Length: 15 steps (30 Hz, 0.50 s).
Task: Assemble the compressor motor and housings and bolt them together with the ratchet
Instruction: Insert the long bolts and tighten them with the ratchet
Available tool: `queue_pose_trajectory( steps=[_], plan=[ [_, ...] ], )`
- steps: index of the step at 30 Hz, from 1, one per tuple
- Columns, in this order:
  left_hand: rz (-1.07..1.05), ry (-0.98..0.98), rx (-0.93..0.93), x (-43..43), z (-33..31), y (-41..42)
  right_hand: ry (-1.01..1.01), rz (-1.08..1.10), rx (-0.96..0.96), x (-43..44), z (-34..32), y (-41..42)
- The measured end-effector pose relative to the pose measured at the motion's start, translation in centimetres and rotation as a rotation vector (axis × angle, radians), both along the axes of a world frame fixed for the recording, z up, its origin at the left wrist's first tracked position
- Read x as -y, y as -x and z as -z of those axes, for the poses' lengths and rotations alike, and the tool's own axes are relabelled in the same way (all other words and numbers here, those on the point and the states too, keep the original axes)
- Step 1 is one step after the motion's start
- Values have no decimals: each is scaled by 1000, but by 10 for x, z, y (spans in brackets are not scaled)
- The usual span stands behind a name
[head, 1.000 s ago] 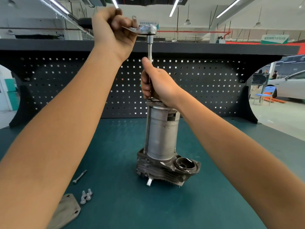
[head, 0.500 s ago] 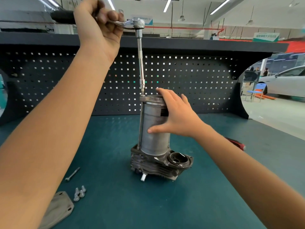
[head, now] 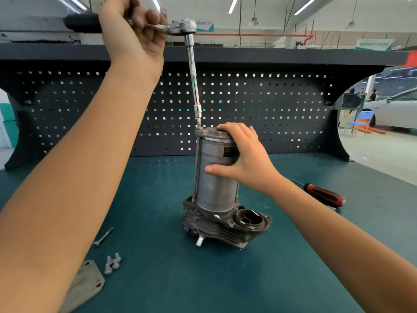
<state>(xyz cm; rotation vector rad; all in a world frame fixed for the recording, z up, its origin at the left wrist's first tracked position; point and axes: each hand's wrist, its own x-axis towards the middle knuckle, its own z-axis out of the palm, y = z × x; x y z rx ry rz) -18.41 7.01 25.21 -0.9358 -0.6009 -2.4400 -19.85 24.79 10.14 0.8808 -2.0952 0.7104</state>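
The motor [head: 214, 184] stands upright on the housing [head: 216, 224] at the middle of the counter [head: 158, 279], the pegboard [head: 282, 105] behind it. The extension of the ratchet [head: 180, 27] meets the motor's top left edge, the left hand [head: 133, 28] on the handle above, the right hand [head: 246, 157] on the motor's right side. Front-left lie a long bolt [head: 103, 237], short bolts [head: 112, 264] and a plate [head: 83, 285]; right, a screwdriver [head: 322, 196]

Teal mat [head: 158, 279], silver motor [head: 214, 184], red-black screwdriver [head: 322, 196], black pegboard [head: 270, 109]
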Motion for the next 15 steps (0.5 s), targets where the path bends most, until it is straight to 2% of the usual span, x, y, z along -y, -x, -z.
queue_pose_trajectory(
  steps=[6,12,15],
  plan=[
    [9,11,28,-3,-3,-3,-56,83,-7,0,-4,-4],
    [49,-12,97,-1,-5,1,-304,202,-39,-10,-10,-4],
    [53,-8,103,0,-5,3,-272,183,-24,-10,-8,-3]
  ],
)
